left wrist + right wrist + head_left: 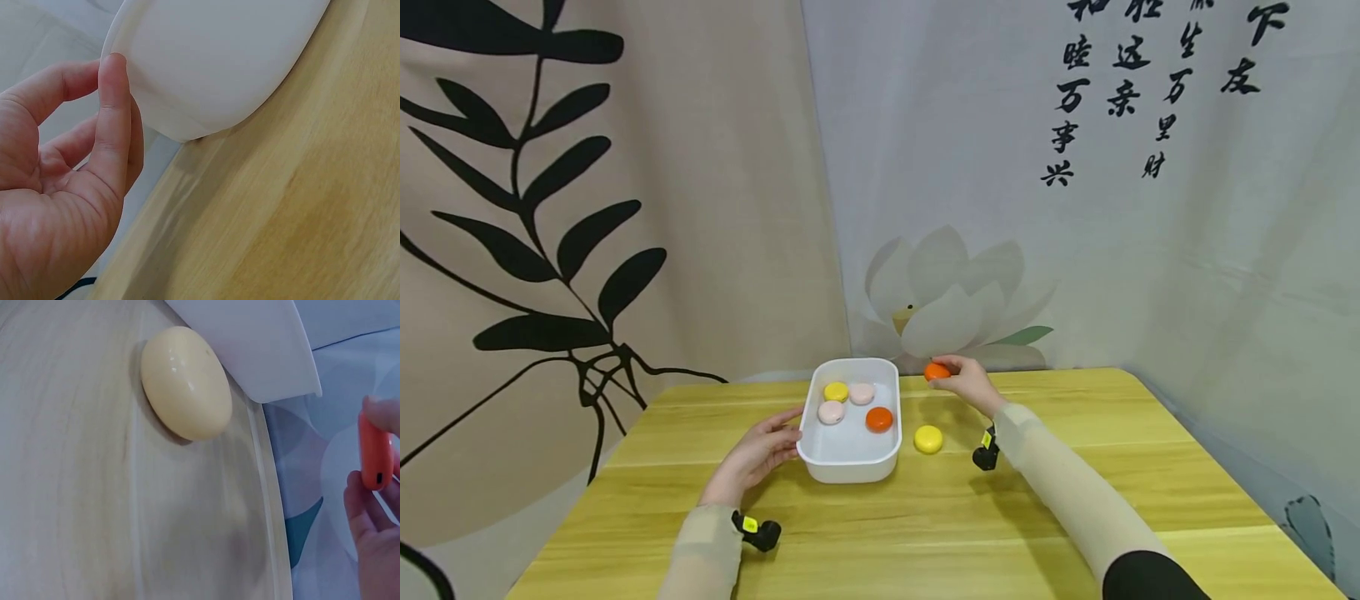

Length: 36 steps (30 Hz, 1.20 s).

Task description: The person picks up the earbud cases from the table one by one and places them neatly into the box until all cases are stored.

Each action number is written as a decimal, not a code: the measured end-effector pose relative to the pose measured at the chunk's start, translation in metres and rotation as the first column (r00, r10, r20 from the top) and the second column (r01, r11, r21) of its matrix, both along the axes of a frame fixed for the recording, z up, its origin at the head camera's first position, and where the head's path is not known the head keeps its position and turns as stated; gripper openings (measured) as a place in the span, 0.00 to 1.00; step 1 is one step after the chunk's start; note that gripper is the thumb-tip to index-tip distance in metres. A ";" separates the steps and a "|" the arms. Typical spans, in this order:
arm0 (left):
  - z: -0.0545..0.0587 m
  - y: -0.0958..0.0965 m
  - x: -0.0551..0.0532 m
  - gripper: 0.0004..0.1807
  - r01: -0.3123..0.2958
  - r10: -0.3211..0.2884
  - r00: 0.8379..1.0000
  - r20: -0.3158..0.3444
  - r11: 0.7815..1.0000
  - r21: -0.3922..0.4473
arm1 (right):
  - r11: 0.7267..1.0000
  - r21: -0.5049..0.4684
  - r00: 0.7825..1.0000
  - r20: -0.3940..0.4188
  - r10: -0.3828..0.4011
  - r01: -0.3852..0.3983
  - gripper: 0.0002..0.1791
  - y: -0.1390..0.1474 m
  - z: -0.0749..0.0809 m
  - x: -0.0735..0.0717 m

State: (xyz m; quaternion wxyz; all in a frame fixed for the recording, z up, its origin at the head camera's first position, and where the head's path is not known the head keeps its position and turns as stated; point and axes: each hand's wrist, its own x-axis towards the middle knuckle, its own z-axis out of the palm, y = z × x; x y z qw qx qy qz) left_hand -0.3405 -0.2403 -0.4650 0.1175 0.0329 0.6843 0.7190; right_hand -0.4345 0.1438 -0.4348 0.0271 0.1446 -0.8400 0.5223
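My right hand (973,383) pinches a round, glossy orange puck (936,372) between thumb and fingers, beyond the table's far edge in the right wrist view. A small black slot shows in the rim of this orange puck (375,453). At the left wall of a white plastic tub (850,473) my left hand (760,454) touches the side near the rim, fingers nearly straight. Inside the tub lie a yellow puck (836,392), two pale pink pucks (831,412) and another orange puck (879,419). Another yellow puck (928,439) sits on the table, right of the tub.
The tub stands near the far edge of a wooden table (850,542). Behind the table hangs a cloth backdrop (745,183) with printed leaves, a lotus and characters. Each wrist carries a small black camera (762,533).
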 end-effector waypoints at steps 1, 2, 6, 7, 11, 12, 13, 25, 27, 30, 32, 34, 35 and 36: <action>0.000 0.000 0.000 0.32 0.001 -0.001 1.000 0.000 1.000 -0.001 | 1.000 -0.006 1.000 0.000 0.002 -0.002 0.30 0.000 0.000 0.000; 0.000 0.000 0.000 0.32 0.001 -0.001 1.000 0.001 1.000 0.000 | 1.000 -0.011 1.000 -0.001 0.003 -0.003 0.30 0.000 0.001 -0.001; 0.002 0.002 0.001 0.31 0.004 -0.004 1.000 -0.001 1.000 -0.013 | 1.000 -0.015 1.000 -0.004 0.003 -0.003 0.30 0.002 0.002 -0.002; 0.002 0.001 0.001 0.31 0.000 0.000 1.000 -0.002 1.000 -0.014 | 1.000 -0.012 1.000 -0.007 0.007 -0.007 0.30 0.001 0.002 -0.002; 0.002 0.001 0.000 0.31 0.002 -0.002 1.000 -0.009 1.000 -0.008 | 1.000 -0.017 1.000 -0.003 0.012 -0.012 0.31 0.000 0.004 -0.003; 0.002 0.001 0.000 0.31 0.002 -0.002 1.000 -0.011 1.000 -0.005 | 1.000 -0.021 1.000 0.002 0.014 -0.014 0.31 -0.001 0.005 -0.004; 0.002 0.001 -0.001 0.31 0.003 -0.003 1.000 -0.013 1.000 -0.003 | 1.000 -0.022 1.000 0.005 0.016 -0.016 0.31 -0.002 0.006 -0.004; -0.001 0.001 -0.001 0.31 -0.009 0.009 1.000 -0.004 1.000 0.009 | 0.999 -0.021 1.000 0.009 0.029 -0.028 0.32 -0.008 0.009 -0.009; -0.001 0.001 -0.002 0.31 -0.012 0.012 1.000 -0.003 1.000 0.005 | 1.000 -0.017 1.000 0.012 0.025 -0.024 0.31 -0.009 0.011 -0.009; 0.000 0.001 -0.002 0.31 -0.016 0.016 1.000 -0.004 1.000 0.003 | 1.000 0.000 1.000 -0.002 0.027 -0.027 0.31 -0.010 0.015 -0.008; 0.000 0.000 -0.002 0.31 -0.005 0.005 1.000 -0.012 1.000 0.000 | 1.000 0.003 1.000 -0.006 0.030 -0.030 0.31 -0.011 0.016 -0.007; -0.001 0.000 -0.002 0.31 -0.005 0.005 1.000 -0.009 1.000 0.003 | 0.999 0.009 0.999 -0.006 0.034 -0.034 0.31 -0.012 0.018 -0.005; -0.002 -0.001 -0.002 0.31 0.003 -0.003 1.000 -0.015 1.000 -0.001 | 0.999 0.005 0.999 -0.003 0.035 -0.035 0.31 -0.013 0.019 -0.005; -0.002 -0.001 -0.002 0.31 0.002 -0.002 1.000 -0.012 1.000 0.001 | 0.999 -0.001 0.999 0.001 0.035 -0.035 0.31 -0.014 0.019 -0.004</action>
